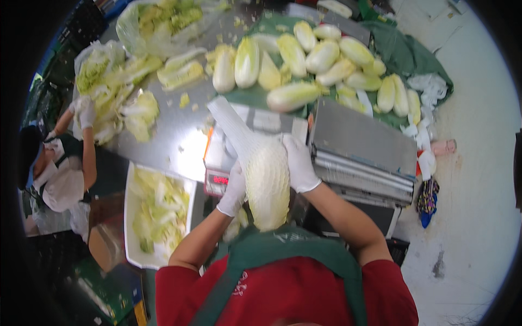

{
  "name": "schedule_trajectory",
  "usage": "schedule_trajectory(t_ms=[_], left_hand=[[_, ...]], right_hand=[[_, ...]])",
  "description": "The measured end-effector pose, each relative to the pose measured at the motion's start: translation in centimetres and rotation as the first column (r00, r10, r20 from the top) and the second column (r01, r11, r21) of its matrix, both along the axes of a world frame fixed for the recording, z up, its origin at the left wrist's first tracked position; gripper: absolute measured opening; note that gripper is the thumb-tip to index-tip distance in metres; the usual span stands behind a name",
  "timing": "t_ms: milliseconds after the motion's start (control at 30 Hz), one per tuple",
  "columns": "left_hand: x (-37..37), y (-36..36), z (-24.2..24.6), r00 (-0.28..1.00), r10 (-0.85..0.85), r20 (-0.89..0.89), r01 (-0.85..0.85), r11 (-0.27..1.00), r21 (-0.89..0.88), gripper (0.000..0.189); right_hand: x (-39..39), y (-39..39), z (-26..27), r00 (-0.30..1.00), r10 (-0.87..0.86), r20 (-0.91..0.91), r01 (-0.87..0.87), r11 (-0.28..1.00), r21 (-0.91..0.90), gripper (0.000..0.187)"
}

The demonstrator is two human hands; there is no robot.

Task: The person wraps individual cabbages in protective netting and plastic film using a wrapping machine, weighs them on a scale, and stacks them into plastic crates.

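A large napa cabbage [267, 183] sits in front of my apron, with a white foam net sleeve [232, 120] stretched over much of it. The sleeve's loose end points away from me, over the table. My left hand [235, 187], in a white glove, grips the near left side of the netted cabbage. My right hand [299, 165], gloved too, holds its right side by the net. Beneath them is a digital scale [216, 181] with a lit red display. Just to its right stands a grey metal wrapping machine [363, 138].
Several napa cabbages [291, 95] lie on a green cloth [408, 53] at the back. Left of me stands a white tub [129, 220] of leaf trimmings. A co-worker [61, 171] handles loose leaves [110, 106] on the metal table [163, 142]. A clear bag [130, 24] holds more leaves.
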State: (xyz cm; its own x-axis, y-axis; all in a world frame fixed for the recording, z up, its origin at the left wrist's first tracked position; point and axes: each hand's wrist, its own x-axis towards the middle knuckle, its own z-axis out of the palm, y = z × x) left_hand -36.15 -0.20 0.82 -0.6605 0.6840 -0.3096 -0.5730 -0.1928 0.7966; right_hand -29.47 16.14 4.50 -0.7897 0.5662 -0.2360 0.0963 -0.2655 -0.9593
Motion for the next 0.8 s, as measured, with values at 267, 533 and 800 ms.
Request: schedule_trajectory(t_ms=[267, 533, 800], left_hand=[[13.4, 1.4, 3.8, 0.979, -0.016, 0.203, 0.004, 0.998, 0.059, 0.034], [32.2, -0.6, 2.7, 0.935, -0.270, 0.230, 0.313, 0.933, -0.179, 0.041], [32.4, -0.3, 1.2, 0.996, -0.074, 0.057, 0.088, 0.945, -0.316, 0.055]], right_hand=[[13.8, 2.0, 4.9, 0.951, 0.308, 0.001, -0.277, 0.858, -0.433, 0.028], [33.7, 5.0, 0.1, 0.760, 0.644, 0.088, -0.624, 0.760, -0.181, 0.047], [40.2, 9.9, -3.6, 0.706, 0.639, 0.306, -0.704, 0.681, 0.201, 0.066]])
